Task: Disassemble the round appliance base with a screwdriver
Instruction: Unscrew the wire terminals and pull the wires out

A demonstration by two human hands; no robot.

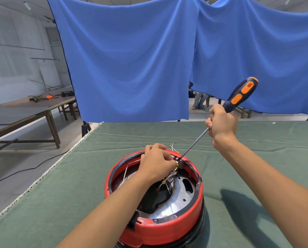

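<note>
Both hands busy: left hand (pixel 155 162) pinches terminals inside red base (pixel 155 228) at table's near edge, steadying; right hand (pixel 221 122) grips screwdriver (pixel 239 97) w/ tip at rim screw.

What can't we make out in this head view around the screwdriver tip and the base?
- Screw under the orange-and-navy-handled screwdriver: too small, and the left hand crowds the tip.
- What the left hand's fingers pinch: hidden by the hand itself.
- Near edge of the red round plastic appliance base: cut off by the bottom frame edge.
- Base's left interior: covered by the left forearm.
- Screwdriver's lower handle: wrapped by the right hand.
</note>
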